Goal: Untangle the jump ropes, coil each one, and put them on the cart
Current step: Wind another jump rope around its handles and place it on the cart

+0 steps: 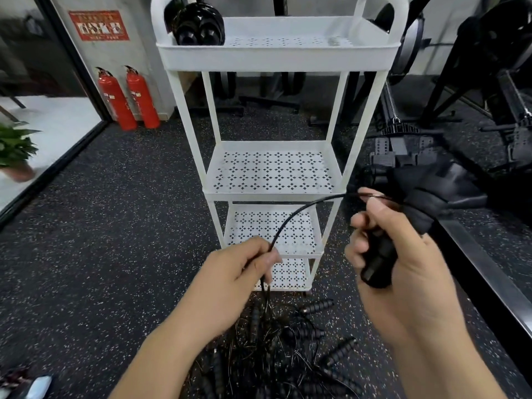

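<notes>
Plainly the untangling step is in hand: one rope is being drawn out of the pile. On the left, the left hand (244,266) pinches a thin black cord (290,217) between its thumb and curled fingers, just above the tangle of jump ropes (288,341), which lies on the speckled floor at the person's feet with ribbed handles sticking out of it. From that pinch the cord arches up and rightward in front of the white cart (276,57); no coiled rope shows on its lower shelves. Further right, the right hand (403,254) is wrapped round a black handle (377,263), fingers curled tight, and the cord runs close past the thumb tip. Next, I judge, the cord must slide through the left fingers until its far handle comes clear of the tangle, and only then be coiled.
</notes>
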Motion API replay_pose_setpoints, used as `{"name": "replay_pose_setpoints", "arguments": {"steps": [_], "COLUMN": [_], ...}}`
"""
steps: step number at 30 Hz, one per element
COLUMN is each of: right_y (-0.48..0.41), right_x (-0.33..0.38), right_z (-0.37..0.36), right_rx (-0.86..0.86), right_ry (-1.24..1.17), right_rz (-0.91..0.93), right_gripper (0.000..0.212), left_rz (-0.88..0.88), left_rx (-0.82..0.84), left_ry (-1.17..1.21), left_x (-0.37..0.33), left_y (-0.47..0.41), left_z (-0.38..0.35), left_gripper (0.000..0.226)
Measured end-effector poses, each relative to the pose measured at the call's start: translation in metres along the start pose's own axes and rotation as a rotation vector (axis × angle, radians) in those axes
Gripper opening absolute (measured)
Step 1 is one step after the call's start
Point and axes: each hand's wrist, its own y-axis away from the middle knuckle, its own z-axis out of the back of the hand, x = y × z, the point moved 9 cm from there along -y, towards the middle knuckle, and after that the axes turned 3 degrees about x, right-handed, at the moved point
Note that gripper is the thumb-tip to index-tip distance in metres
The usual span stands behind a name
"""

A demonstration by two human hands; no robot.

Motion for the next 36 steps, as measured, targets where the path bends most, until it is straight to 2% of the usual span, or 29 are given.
{"name": "replay_pose_setpoints", "arguments": {"steps": [1, 3, 8, 11, 15, 19, 22, 24, 26, 29, 32, 36], "right_y": [0.001, 0.003, 0.009, 0.009, 0.009, 0.010, 0.008, 0.006, 0.004, 0.002, 0.004, 0.013], "right_x": [-0.008, -0.025, -0.055, -0.055, -0.044, -0.027, -0.007, 0.005, 0.012, 0.010, -0.010, -0.042], "right_z": [-0.003, -0.009, -0.017, -0.021, -0.019, -0.021, -0.014, -0.007, 0.002, 0.009, 0.000, -0.017], "right_rx": [0.028, 0.065, 0.082, 0.090, 0.052, 0.053, 0.026, -0.016, -0.068, -0.106, -0.048, 0.034], "right_ry": [-0.011, 0.045, 0.385, 0.549, 0.651, 0.494, 0.312, 0.247, 0.188, 0.089, 0.053, 0.255], "right_rz": [-0.045, -0.105, -0.140, -0.077, 0.008, 0.013, 0.055, 0.092, 0.120, 0.096, -0.017, -0.102], "right_gripper": [0.035, 0.027, 0.009, 0.006, 0.008, 0.008, 0.007, 0.014, 0.011, 0.002, 0.023, 0.013], "left_rz": [-0.038, -0.095, -0.187, -0.149, -0.016, 0.049, 0.098, 0.107, 0.081, 0.013, -0.049, -0.122], "left_rx": [-0.033, -0.090, -0.109, -0.069, 0.079, 0.218, 0.249, 0.242, 0.185, 0.000, -0.129, -0.145], "left_ry": [0.009, 0.007, -0.071, -0.076, -0.039, -0.103, -0.102, -0.061, -0.033, 0.048, 0.100, -0.001], "left_x": [-0.007, -0.018, -0.030, -0.022, -0.007, -0.001, 0.007, 0.007, 0.003, -0.006, -0.015, -0.026], "left_y": [0.000, 0.002, 0.003, 0.002, 0.000, 0.003, 0.002, 0.002, 0.000, 0.000, 0.003, 0.005], "left_z": [0.003, 0.005, -0.002, -0.012, -0.028, -0.044, -0.044, -0.038, -0.025, -0.001, 0.014, 0.012], "left_gripper": [0.018, 0.020, 0.017, 0.033, 0.020, 0.015, 0.010, 0.008, 0.008, 0.008, 0.015, 0.012]}}
